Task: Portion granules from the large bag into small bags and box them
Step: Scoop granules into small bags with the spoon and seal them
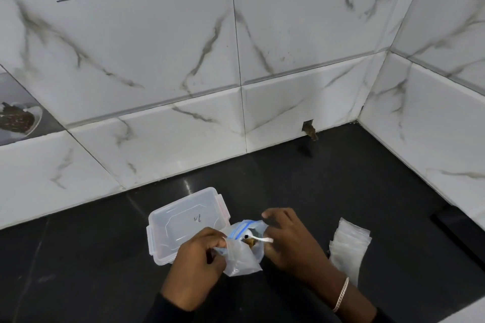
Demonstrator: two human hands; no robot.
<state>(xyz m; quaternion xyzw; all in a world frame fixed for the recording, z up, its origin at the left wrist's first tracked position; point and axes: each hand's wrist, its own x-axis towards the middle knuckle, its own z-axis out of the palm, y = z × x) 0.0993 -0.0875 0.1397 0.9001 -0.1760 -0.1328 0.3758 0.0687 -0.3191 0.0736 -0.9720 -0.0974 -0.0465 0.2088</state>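
— Grip of the left hand [195,259]: pinched on the lip of the small bag [242,261], pulling the mouth wide, probably for filling.
— And the right hand [291,244]?
— Closed round the handle of a white spoon [262,239], loaded with brown granules [250,243] right at the small bag's mouth. Held low, likely to avoid spills.
— And the large bag [246,227]?
— Just behind the small one, marked by a blue zip strip. Hard to tell how full.
— And the box [181,223]?
— Clear, lid seemingly on, close by at the left for quick packing. Stack of spare bags [350,246] at the right, within easy reach.
— Underneath?
— Glossy black tabletop [315,178], tucked into a corner of white marbled wall tiles [157,47].
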